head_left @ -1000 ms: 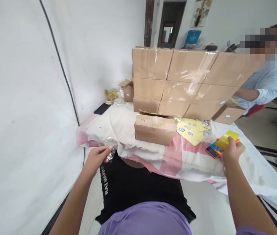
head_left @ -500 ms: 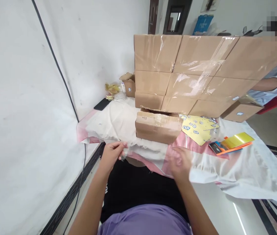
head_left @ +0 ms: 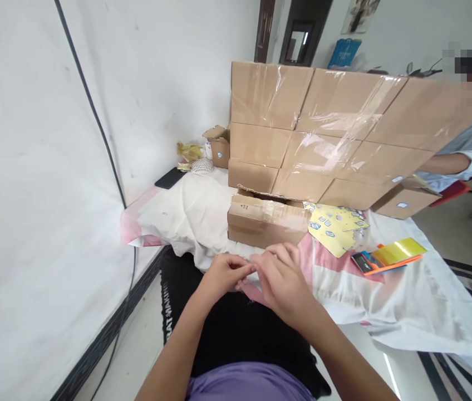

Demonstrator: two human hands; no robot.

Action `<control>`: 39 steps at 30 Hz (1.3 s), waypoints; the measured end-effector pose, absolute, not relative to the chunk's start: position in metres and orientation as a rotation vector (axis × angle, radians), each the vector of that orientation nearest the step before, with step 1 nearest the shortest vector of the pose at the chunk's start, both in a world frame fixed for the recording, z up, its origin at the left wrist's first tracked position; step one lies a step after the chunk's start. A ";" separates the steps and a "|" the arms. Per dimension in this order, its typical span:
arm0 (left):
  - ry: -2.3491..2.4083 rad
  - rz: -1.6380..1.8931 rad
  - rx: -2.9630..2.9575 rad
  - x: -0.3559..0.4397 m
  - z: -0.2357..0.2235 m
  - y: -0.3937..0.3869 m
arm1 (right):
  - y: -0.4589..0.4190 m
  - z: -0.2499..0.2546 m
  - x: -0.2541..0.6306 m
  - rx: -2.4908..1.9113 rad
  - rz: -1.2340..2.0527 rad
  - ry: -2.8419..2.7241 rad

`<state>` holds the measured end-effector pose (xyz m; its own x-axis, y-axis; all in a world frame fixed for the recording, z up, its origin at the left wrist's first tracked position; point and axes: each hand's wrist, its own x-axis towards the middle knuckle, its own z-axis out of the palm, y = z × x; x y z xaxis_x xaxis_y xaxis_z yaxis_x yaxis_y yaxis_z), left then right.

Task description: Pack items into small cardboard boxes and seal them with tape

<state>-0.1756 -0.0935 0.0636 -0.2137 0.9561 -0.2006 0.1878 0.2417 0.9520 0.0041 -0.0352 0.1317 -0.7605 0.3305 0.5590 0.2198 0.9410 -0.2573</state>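
Note:
My left hand (head_left: 224, 274) and my right hand (head_left: 280, 280) meet at the near edge of the table, fingertips pinched together on something small and clear that I cannot make out. Just beyond them lies a low open cardboard box (head_left: 266, 220) on the white and pink cloth (head_left: 202, 211). To the right lie a yellow sheet of small stickers (head_left: 338, 227) and a stack of yellow, orange and blue cards (head_left: 388, 255), both untouched.
A wall of taped cardboard boxes (head_left: 328, 133) stands along the back of the table. A small open box (head_left: 219, 146), a white mesh object (head_left: 201, 165) and a black phone (head_left: 171, 177) sit at the far left. Another person's arm (head_left: 448, 162) reaches in at the right.
My right hand left the yellow cards at the right and swung left to meet my left hand. My left hand moved right along the table edge. The cards now lie on the cloth.

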 end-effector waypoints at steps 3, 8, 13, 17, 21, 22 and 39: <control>1.726 0.923 1.101 -0.195 0.040 -0.095 | -0.039 0.163 0.025 -0.316 0.130 -2.379; 1.892 0.891 1.146 -0.200 0.015 -0.102 | -0.002 0.229 0.027 -0.456 0.419 -2.335; 2.102 1.302 1.258 -0.191 0.057 -0.087 | 0.079 0.248 -0.029 -0.390 0.757 -2.598; 1.993 1.773 1.741 -0.188 0.098 -0.057 | 0.133 0.237 -0.066 -0.473 0.822 -2.625; 1.917 1.485 2.206 -0.176 0.100 -0.026 | 0.165 0.217 -0.078 -0.596 0.977 -2.682; 1.949 1.413 2.230 -0.172 0.095 -0.021 | 0.170 0.211 -0.079 -0.627 1.041 -2.676; 2.011 1.314 2.001 -0.147 0.067 -0.016 | 0.194 0.173 -0.088 -0.864 0.415 -2.509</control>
